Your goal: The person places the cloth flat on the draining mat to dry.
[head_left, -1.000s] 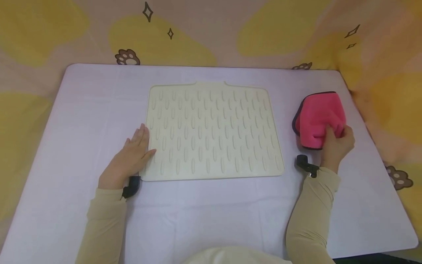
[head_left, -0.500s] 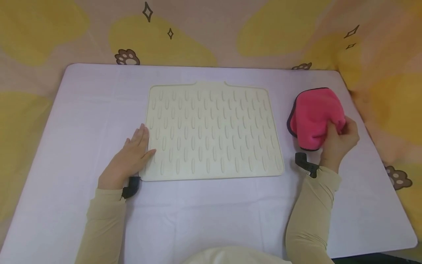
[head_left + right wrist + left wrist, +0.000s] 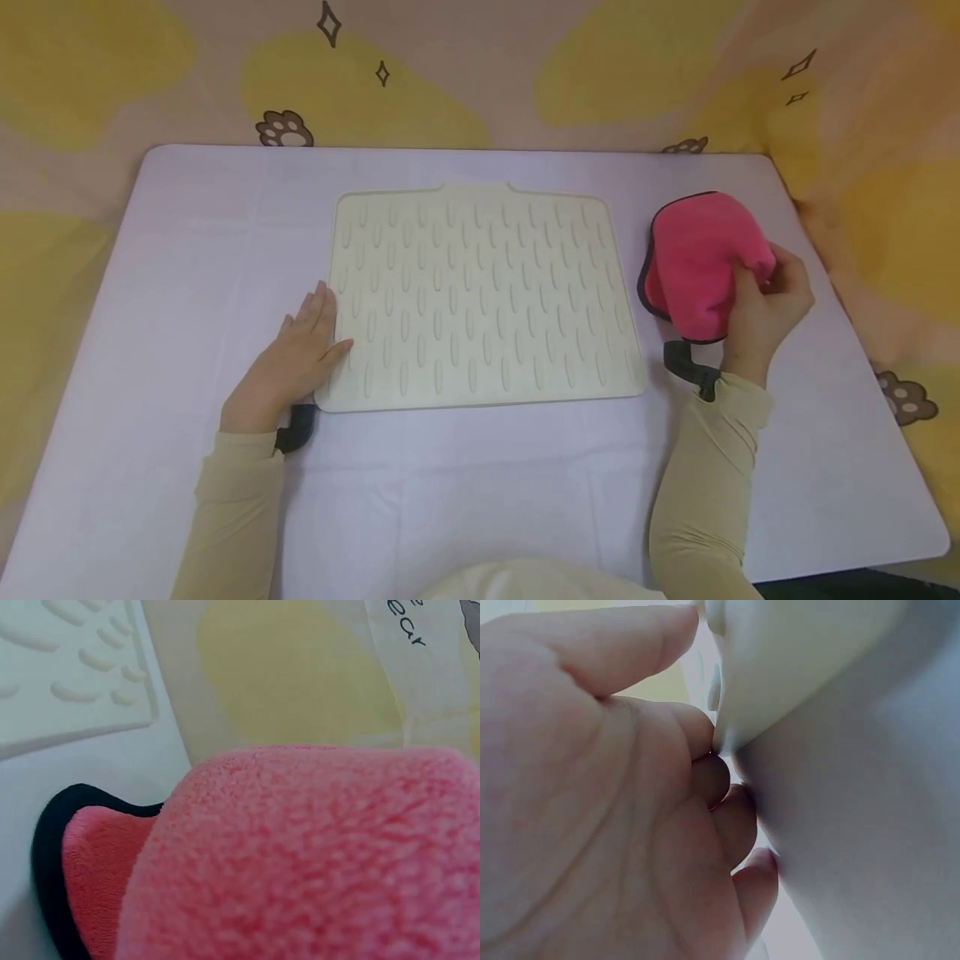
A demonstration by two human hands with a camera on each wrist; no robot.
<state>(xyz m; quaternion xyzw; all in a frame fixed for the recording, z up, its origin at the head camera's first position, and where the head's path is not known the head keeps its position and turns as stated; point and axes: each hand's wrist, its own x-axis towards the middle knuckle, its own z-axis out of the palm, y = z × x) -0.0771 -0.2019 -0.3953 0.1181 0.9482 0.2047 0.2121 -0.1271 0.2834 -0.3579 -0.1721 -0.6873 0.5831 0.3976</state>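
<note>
A cream mat with raised oval ridges (image 3: pixel 487 292) lies flat on the white table. My left hand (image 3: pixel 292 358) rests at the mat's left edge, fingers straight along it and the thumb over its surface. In the left wrist view the fingertips (image 3: pixel 761 881) touch the table beside the mat's edge (image 3: pixel 780 667). To the right of the mat, my right hand (image 3: pixel 768 308) pinches a folded pink plush cloth with dark edging (image 3: pixel 697 258). The cloth (image 3: pixel 315 855) fills much of the right wrist view and hides the right fingers there.
The white table (image 3: pixel 480 492) stretches around the mat, with its right edge close to my right hand. A patterned yellow and pink fabric (image 3: pixel 480 75) hangs behind and beside the table. Black wrist mounts (image 3: pixel 686 367) sit on both wrists.
My right hand has shifted the pink cloth a little left and away from me, and the cloth's folds have changed. The left hand stays at the mat's edge.
</note>
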